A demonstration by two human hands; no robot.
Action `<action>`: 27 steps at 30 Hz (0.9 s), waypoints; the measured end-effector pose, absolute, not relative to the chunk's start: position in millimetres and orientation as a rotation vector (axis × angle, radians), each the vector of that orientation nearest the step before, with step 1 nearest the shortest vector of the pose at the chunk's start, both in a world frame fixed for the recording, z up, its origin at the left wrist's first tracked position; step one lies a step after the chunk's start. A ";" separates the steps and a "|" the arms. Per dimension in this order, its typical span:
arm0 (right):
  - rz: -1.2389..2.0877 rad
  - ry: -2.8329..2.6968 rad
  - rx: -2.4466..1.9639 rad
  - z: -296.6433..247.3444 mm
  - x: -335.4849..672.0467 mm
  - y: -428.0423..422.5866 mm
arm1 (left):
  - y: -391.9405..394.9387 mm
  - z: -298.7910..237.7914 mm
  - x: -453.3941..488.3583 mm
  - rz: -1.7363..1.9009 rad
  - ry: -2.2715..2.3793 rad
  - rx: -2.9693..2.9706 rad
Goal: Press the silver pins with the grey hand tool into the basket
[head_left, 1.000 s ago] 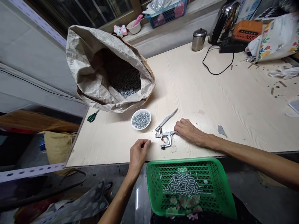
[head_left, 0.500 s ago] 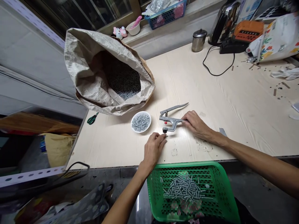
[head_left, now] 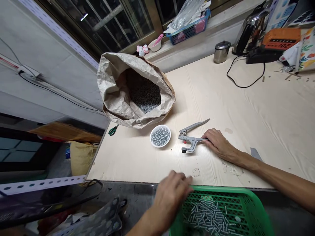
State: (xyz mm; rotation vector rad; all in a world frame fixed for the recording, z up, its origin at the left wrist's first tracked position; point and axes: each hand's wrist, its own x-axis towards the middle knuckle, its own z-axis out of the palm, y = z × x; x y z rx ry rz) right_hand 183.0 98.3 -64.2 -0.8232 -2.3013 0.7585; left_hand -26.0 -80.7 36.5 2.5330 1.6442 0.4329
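Note:
My right hand (head_left: 219,142) is closed around the lower handle of grey snap-fastener pliers (head_left: 193,142), which lie on the table with their jaws apart and the upper handle raised. My left hand (head_left: 172,191), blurred by motion, is over the table's front edge, at the left rim of a green plastic basket (head_left: 258,203). Whether its fingers hold anything is not visible. A pile of small silvery screw-like pieces (head_left: 211,216) lies in the basket. Similar pieces fill a white bowl (head_left: 160,136) left of the pliers.
Behind the bowl, an open woven sack (head_left: 115,108) holds many more metal pieces. Green-handled scissors (head_left: 113,130) lie near the table's left edge. A metal canister (head_left: 221,52), an electric kettle (head_left: 251,29) and a looped black cable (head_left: 242,86) are at the back right.
My left hand has moved from beside the pliers' jaw toward me, to the basket's rim. My right hand keeps its grip on the pliers. The camera view has shifted.

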 end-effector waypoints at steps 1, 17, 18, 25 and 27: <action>0.754 -2.308 -0.819 -64.1 182.3 97.9 | -70.7 36.6 -36.6 0.474 1.797 2.504; 0.654 -2.408 -0.781 -64.2 180.9 96.1 | 18.8 21.2 -97.2 0.311 2.467 1.736; 0.624 -2.417 -0.775 -64.7 180.4 96.0 | 17.9 23.8 -99.3 0.402 2.440 1.729; 0.276 -2.454 -0.727 -60.0 178.4 92.4 | 1.0 29.3 -70.0 0.931 2.019 1.107; 0.158 -2.442 -0.701 -58.7 178.5 90.1 | -4.5 20.6 -54.2 0.956 1.914 0.992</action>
